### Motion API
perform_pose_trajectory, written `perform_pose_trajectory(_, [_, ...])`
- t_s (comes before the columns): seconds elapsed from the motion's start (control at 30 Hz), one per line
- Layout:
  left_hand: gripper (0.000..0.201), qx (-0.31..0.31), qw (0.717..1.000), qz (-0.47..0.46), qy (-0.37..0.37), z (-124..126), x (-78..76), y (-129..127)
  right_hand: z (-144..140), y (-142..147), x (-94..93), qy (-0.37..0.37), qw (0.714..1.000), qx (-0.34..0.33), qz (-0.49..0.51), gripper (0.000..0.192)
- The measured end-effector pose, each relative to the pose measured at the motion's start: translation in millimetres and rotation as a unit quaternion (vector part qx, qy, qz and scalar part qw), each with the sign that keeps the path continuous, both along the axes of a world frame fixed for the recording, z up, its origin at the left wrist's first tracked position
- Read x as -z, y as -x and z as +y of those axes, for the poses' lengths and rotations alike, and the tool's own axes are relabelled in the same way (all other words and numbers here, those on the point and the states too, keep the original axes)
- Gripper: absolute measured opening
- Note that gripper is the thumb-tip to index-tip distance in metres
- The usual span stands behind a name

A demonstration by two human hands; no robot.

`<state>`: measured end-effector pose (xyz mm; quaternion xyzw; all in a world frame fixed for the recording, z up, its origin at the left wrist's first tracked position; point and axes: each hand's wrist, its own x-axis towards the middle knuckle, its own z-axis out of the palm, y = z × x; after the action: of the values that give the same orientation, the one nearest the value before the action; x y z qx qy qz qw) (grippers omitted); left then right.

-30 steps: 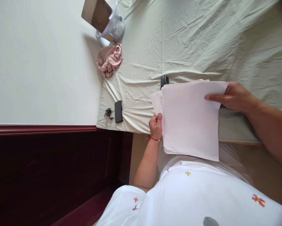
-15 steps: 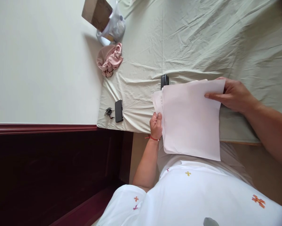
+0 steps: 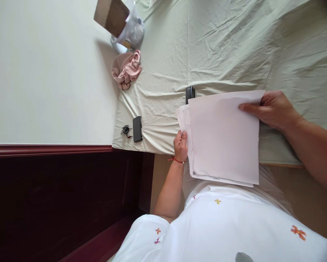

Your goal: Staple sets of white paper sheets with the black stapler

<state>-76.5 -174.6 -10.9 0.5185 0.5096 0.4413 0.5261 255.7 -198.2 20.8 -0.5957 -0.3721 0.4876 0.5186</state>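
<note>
While both hands pinch the paper stack (image 3: 223,138), the left hand (image 3: 181,145) grips its near-left edge. The right hand (image 3: 272,109) clamps the far corner, its long side running across the bed (image 3: 220,47).

Stack of papers (image 3: 223,138): thin white paper, matt, smooth, edges slightly fanned. Sheet (image 3: 220,47) over bed: pale green cloth, matt, creased all over. Pink garment (image 3: 126,70): soft bunched cloth, faint sheen. Phone (image 3: 137,128): black, glossy, smooth. Keys (image 3: 124,130): small, dull metal. Stapler (image 3: 190,94): black, smooth plastic look. Bag (image 3: 132,32): clear crinkled plastic, shiny. Box (image 3: 111,16): brown cardboard, matt. Wall panel (image 3: 56,196): dark wood, polished.
</note>
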Motion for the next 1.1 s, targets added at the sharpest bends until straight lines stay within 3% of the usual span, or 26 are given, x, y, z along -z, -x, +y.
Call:
perform_pose_trajectory(0.33, [0.044,0.003,1.0,0.012,-0.003,-2.0,-1.8,-1.3,0.0,4.2,-0.1,-0.009,1.0,0.022,-0.004,0.028])
perform_pose_trajectory(0.63, [0.044,-0.019,0.999,0.029,-0.006,-1.4,-1.3,-1.8,-0.5,-2.0,6.2,-0.047,0.986,0.088,-0.132,0.031])
perform_pose_trajectory(0.87, [0.044,-0.011,0.999,0.041,-0.009,-1.5,-1.3,-0.3,0.0,1.3,2.7,-0.025,0.995,0.096,0.003,0.024])
perform_pose_trajectory(1.1, [0.045,-0.001,0.999,0.04,-0.016,-2.0,-3.0,-0.3,-1.9,6.0,2.5,-0.008,0.997,0.068,0.019,0.021])
